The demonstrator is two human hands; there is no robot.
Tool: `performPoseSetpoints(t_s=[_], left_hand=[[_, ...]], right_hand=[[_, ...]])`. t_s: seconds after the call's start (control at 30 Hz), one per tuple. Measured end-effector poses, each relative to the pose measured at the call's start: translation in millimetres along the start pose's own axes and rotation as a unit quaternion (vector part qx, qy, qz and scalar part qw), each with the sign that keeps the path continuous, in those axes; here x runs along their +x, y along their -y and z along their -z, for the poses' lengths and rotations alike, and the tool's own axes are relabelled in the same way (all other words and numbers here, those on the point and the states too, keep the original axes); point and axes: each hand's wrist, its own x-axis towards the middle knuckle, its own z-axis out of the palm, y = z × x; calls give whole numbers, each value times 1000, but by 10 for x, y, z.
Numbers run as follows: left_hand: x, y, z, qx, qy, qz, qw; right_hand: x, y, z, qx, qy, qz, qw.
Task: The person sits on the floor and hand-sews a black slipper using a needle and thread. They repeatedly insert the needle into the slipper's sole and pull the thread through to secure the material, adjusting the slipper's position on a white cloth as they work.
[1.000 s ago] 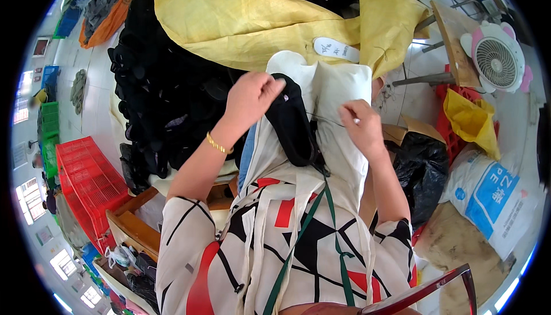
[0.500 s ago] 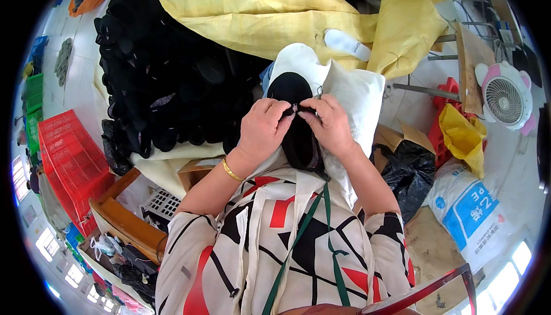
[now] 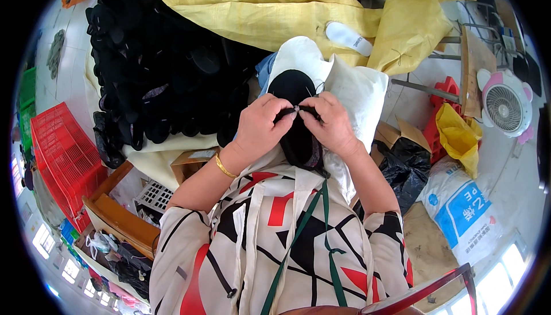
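Observation:
A black cloth shoe (image 3: 291, 84) lies on a white cloth (image 3: 298, 53) over my lap, its rounded end away from me. Above its middle, my left hand (image 3: 262, 124) pinches one side of a narrow black strap between thumb and fingers. The other side of that strap is pinched by my right hand (image 3: 333, 124). Between the fingertips shows a small shiny piece (image 3: 297, 109), too small to make out. A thin pale sliver sticks up by the right fingers. Part of the shoe is hidden under both hands.
A large heap of black shoes (image 3: 166, 68) lies at the left, beside a yellow woven sack (image 3: 258, 25) with a white insole (image 3: 349, 38) on it. Red crates (image 3: 66, 157) stand far left. A black plastic bag (image 3: 406, 168) and a fan (image 3: 505, 105) are at the right.
The whole view has shifted slightly. Both hands keep their pinch on the strap with hardly any movement, the fingertips perhaps a little closer together.

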Motion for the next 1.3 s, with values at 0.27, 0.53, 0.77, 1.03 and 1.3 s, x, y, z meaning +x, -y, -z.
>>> performPoseSetpoints(t_s=[0.27, 0.53, 0.77, 1.03, 1.3], left_hand=[[76, -20, 29, -57, 21, 104, 993], [157, 79, -6, -63, 36, 136, 988], [234, -5, 4, -171, 57, 264, 947], [198, 141, -33, -183, 42, 217, 958], [151, 236, -5, -205, 9, 183, 962]], right_hand=[[13, 138, 28, 68, 44, -170, 982], [-196, 132, 141, -166, 57, -77, 982], [81, 70, 105, 213, -273, -143, 927], [-78, 71, -42, 784, -185, -243, 541], [-431, 177, 40, 783, -234, -287, 500]])
